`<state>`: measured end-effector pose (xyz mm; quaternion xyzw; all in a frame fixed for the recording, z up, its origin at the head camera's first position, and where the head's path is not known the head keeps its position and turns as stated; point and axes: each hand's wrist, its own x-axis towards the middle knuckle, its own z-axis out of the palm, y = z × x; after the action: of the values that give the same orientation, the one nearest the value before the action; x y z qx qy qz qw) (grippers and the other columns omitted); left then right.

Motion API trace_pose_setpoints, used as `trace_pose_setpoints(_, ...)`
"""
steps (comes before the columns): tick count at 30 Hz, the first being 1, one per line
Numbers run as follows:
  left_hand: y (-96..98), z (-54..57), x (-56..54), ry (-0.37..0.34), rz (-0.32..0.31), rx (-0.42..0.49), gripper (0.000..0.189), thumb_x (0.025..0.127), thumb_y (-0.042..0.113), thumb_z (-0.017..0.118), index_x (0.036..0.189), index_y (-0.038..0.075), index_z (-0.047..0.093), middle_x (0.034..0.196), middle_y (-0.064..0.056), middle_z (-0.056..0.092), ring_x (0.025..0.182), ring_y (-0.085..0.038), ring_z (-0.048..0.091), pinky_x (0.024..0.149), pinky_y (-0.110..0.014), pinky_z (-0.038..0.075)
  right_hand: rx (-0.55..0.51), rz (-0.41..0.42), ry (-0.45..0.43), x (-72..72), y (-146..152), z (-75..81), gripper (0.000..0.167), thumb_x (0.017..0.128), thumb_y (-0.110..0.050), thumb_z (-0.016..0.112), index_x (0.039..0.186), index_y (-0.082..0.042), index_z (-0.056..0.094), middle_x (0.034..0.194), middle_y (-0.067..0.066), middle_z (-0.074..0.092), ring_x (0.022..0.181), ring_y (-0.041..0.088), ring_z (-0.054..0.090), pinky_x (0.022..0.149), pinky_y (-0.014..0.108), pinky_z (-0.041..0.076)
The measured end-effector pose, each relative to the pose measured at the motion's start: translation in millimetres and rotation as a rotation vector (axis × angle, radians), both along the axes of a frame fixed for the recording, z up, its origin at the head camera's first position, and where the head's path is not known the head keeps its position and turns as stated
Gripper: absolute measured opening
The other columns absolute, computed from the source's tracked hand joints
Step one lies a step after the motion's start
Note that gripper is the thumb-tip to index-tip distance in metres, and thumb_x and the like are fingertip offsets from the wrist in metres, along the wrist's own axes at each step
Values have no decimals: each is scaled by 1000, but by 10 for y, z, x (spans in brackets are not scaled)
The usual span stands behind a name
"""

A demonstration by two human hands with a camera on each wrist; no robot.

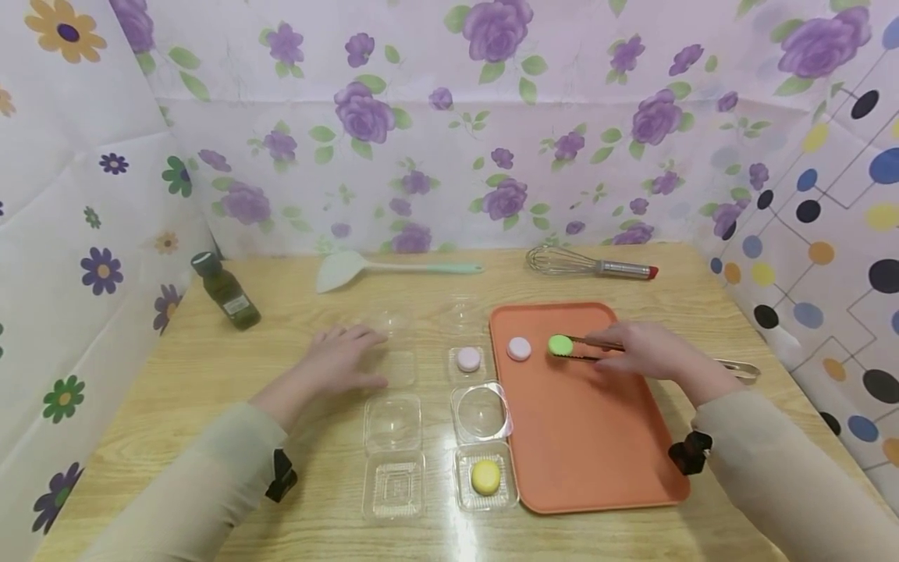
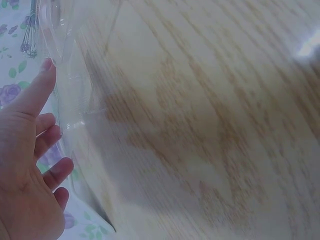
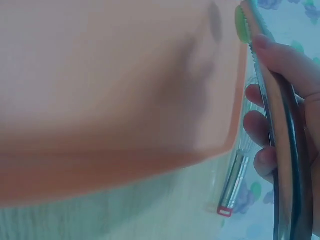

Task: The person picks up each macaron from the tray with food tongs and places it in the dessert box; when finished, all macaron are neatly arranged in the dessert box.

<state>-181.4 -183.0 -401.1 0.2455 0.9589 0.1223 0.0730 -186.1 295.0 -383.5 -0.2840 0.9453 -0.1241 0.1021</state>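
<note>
Right hand [image 1: 642, 349] grips tongs [image 3: 287, 165] pinching green macaron [image 1: 559, 345]; left hand [image 1: 339, 361] holds nothing. Two macarons [image 1: 486, 477] boxed; pink macaron [image 1: 519, 349] on tray [image 1: 597, 460]; two boxes [image 1: 394, 485] unfilled.

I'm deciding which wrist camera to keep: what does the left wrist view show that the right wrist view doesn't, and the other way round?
Only the left wrist view shows the left hand and, faintly, clear plastic packaging beyond its fingers.

Only the right wrist view shows the right hand holding the tongs, the green macaron at their tips, and a wide stretch of the orange tray.

Both share the whisk, the wooden tabletop and the floral cloth.
</note>
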Motion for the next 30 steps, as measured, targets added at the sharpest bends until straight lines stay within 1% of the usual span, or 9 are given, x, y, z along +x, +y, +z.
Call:
trace_pose_setpoints(8,-9,-32,-4,-22,23,14,76,76,49,72,138,14,45,142,-13,40,128,-46,30,98,-67,19,-25,26,-10,-96,-195,55,47,86,-33,67,129,-15,59,113,6,64,96,23,63,79,45,50)
trace_pose_setpoints(12,-14,-60,-15,-14,21,17,76,75,50,71,138,15,45,142,-12,41,128,-46,31,99,-68,18,-1,34,6,-133,-338,77,50,86,-41,65,129,-16,59,116,6,63,101,23,61,82,46,49)
trace_pose_setpoints(13,-14,-61,-16,-13,20,17,76,75,50,72,138,15,46,142,-12,41,128,-46,31,98,-68,19,7,35,4,-140,-380,88,53,85,-46,63,130,-17,58,117,5,63,102,23,61,83,46,49)
trace_pose_setpoints(15,-12,-59,-15,-11,21,16,76,75,51,71,137,16,46,142,-12,41,128,-46,31,99,-68,18,9,54,17,-163,-461,100,55,85,-49,62,130,-18,58,117,4,63,102,23,60,83,45,49)
trace_pose_setpoints(18,-8,-47,-10,-10,21,18,75,75,51,71,137,16,46,142,-12,41,128,-45,31,99,-68,19,16,90,42,-181,-598,138,53,85,-46,63,130,-19,58,119,2,62,102,23,60,83,45,49)
trace_pose_setpoints(20,-9,-46,-10,-12,21,22,75,76,51,71,137,16,46,142,-11,41,128,-45,31,99,-67,19,20,114,70,-193,-694,159,51,85,-44,65,130,-20,58,119,1,63,99,23,61,80,45,49)
trace_pose_setpoints(23,-9,-39,-7,-13,20,27,75,76,51,71,137,15,46,141,-11,42,127,-45,32,99,-67,19,40,123,83,-204,-836,196,56,85,-53,60,132,-23,56,123,0,61,100,26,61,79,46,49)
trace_pose_setpoints(27,-11,-36,-8,-14,19,25,75,76,51,71,137,16,46,141,-11,42,127,-45,32,99,-67,19,28,127,42,-215,-1000,247,62,84,-62,53,134,-25,53,125,0,60,103,26,60,79,45,48)
trace_pose_setpoints(30,-14,-42,-14,-14,21,23,75,75,52,71,137,16,47,141,-10,42,127,-43,33,99,-65,21,8,152,21,-226,-1100,277,56,86,-54,58,134,-25,53,121,2,62,101,24,61,79,44,49)
